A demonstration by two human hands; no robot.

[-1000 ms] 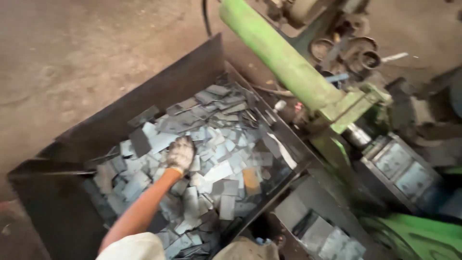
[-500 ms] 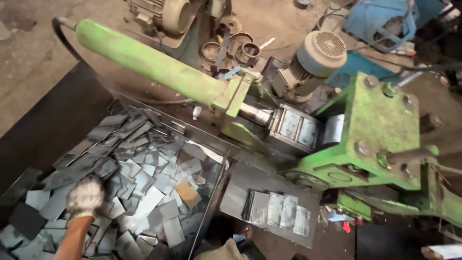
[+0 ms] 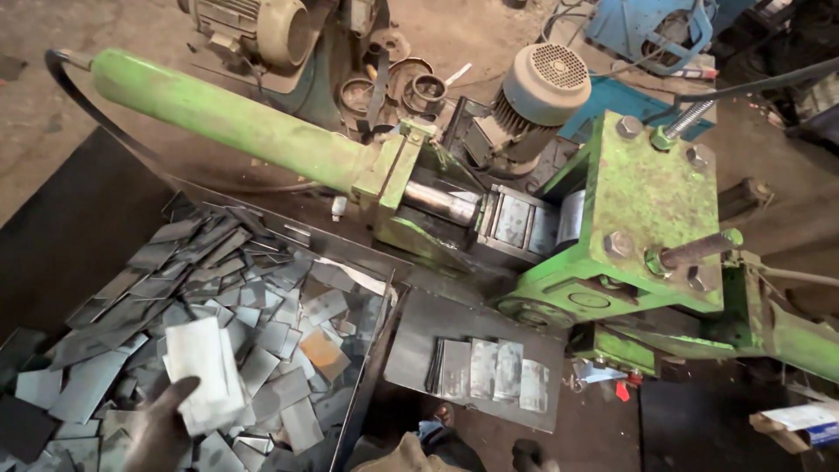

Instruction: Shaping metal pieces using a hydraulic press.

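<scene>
The person's left hand shows at the lower left, raised over the open dark steel bin. It is clamped on a small stack of pale, flat rectangular metal plates, the thumb pressed across the near face. The fingers behind the stack are hidden. The stack is held clear of the heap of grey cut metal plates that fills the bin. The right hand is out of view.

Just beyond the bin's right wall, a dark flat steel tray carries a row of similar shiny plates leaning side by side. Above it stands the worn green steel press with its long green cylinder.

The step in hand appears to be picking: a handful of plates is gathered and lifted free of the heap.

Any carry from here calls for a firm pinch, so that the loose plates stay square and do not fan out. It also calls for enough height to clear the bin's thin right wall and care for the cut edges. If the stack is to join the row, it wants setting down on edge beside it without knocking it over.
</scene>
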